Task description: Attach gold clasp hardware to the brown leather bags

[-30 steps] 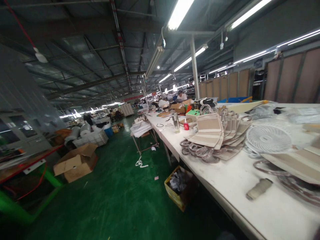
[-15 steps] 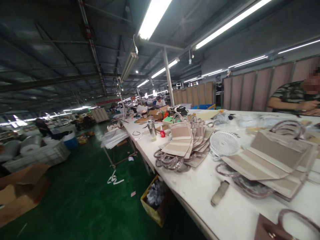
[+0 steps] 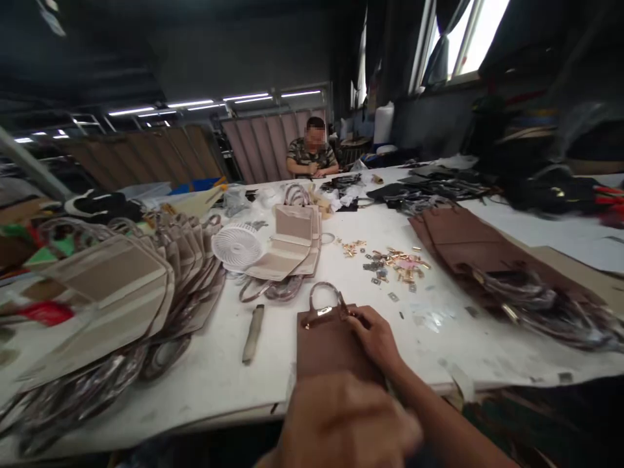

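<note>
A brown bag piece (image 3: 326, 344) with a wrapped loop handle and a gold clasp (image 3: 319, 313) lies on the white table (image 3: 439, 338) in front of me. My right hand (image 3: 375, 337) rests on its upper right corner, fingers closed together on the edge beside the clasp. My left hand (image 3: 341, 419) is very close to the camera at the bottom, over the near edge of the piece. It is smeared by motion and its fingers do not show clearly.
Beige bags are stacked at the left (image 3: 117, 286) and centre (image 3: 292, 237), beside a small white fan (image 3: 237, 246). A grey roll (image 3: 253, 333) lies left of the piece. Gold fittings (image 3: 390, 263) are scattered behind it, brown panels (image 3: 468, 244) at right. A person (image 3: 312, 155) sits across the table.
The view has swung right and down from the long factory hall to the table in front of me. Both my hands and the brown bag piece have come into sight.
</note>
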### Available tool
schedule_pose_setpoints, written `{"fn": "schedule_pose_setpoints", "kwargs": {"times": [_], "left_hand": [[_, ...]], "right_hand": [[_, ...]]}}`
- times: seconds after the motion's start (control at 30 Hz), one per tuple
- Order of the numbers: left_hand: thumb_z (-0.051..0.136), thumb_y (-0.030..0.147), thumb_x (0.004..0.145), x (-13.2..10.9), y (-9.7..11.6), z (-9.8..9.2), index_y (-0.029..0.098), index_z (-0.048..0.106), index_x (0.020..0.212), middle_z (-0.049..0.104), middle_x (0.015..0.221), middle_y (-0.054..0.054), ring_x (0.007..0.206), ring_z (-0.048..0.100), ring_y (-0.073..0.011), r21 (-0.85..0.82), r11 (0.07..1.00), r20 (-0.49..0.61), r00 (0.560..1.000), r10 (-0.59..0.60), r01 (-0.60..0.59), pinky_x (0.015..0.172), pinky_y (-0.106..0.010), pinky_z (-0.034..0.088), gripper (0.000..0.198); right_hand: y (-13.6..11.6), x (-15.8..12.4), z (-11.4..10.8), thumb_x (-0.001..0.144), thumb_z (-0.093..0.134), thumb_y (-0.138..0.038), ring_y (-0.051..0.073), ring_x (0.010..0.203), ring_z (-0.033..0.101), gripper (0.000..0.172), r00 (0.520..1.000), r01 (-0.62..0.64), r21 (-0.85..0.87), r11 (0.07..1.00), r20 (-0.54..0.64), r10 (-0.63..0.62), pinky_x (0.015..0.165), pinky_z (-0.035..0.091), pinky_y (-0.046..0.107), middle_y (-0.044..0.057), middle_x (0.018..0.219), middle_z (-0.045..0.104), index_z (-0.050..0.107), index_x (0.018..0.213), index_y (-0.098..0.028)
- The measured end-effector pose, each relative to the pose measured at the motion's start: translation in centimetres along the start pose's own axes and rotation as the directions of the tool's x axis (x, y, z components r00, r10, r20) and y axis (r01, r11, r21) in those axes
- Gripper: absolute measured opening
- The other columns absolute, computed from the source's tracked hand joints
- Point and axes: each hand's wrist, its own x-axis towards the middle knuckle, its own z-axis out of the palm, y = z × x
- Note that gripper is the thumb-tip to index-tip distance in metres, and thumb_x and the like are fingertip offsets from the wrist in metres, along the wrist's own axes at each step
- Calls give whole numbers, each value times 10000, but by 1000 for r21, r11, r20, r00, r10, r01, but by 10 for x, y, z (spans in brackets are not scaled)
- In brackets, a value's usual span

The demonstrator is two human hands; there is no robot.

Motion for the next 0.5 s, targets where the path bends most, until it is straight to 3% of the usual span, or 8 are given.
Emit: {"fn": "schedule_pose_setpoints", "kwargs": {"times": [0.07, 0.13, 0.17, 0.27, 0.37, 0.5], "left_hand": [[554, 294, 985, 19, -36, 1, 322, 653, 1259, 679, 1185, -67, 1064, 667, -217, 29, 999, -63, 998, -16, 18, 948, -403, 586, 293], [593, 198, 935, 31, -75, 9, 257, 658, 1216, 671, 1185, -66, 1096, 641, -219, 115, 990, -133, 989, -66, 81, 1015, -412, 546, 295], [625, 179, 900, 34, -95, 14, 235, 655, 1200, 661, 1204, -66, 1140, 616, -230, 182, 975, -156, 983, -96, 124, 1049, -421, 521, 307], [682, 193, 866, 39, -140, 28, 195, 616, 1241, 630, 1268, -78, 1222, 556, -243, 358, 911, -77, 978, -192, 207, 1103, -412, 466, 381], [692, 228, 865, 47, -160, 35, 177, 595, 1278, 656, 1233, -85, 1176, 580, -250, 428, 878, 15, 970, -245, 215, 1056, -388, 476, 427], [668, 336, 888, 68, -159, 39, 171, 608, 1276, 718, 1086, -92, 1018, 651, -271, 487, 845, 83, 951, -297, 221, 925, -389, 476, 425]], "right_hand": [[0, 0, 3, 938, 618, -427, 285, 1110, 634, 254, 998, 29, -6, 1000, -56, -29, 997, 500, 424, 84, 1214, 680, 762, 1039, -245], [3, 1, 6, 924, 621, -416, 292, 1183, 600, 238, 999, 26, -30, 999, -38, -27, 1040, 468, 432, 80, 1304, 641, 766, 1016, -252], [6, 1, 9, 916, 624, -408, 291, 1172, 604, 227, 1000, 21, -42, 999, -13, -22, 1039, 463, 434, 73, 1285, 652, 768, 1005, -257], [10, 4, 14, 892, 637, -389, 271, 982, 647, 198, 1000, -5, -57, 998, 24, 6, 951, 487, 423, 48, 1063, 713, 766, 977, -266], [9, 5, 13, 870, 671, -411, 244, 854, 630, 198, 999, -49, -21, 999, 11, 49, 851, 499, 385, 36, 999, 708, 750, 966, -256], [1, 4, 1, 933, 608, -532, 200, 684, 604, 325, 991, -135, 123, 983, 27, 133, 643, 487, 298, 13, 801, 677, 663, 1012, -222]]}}
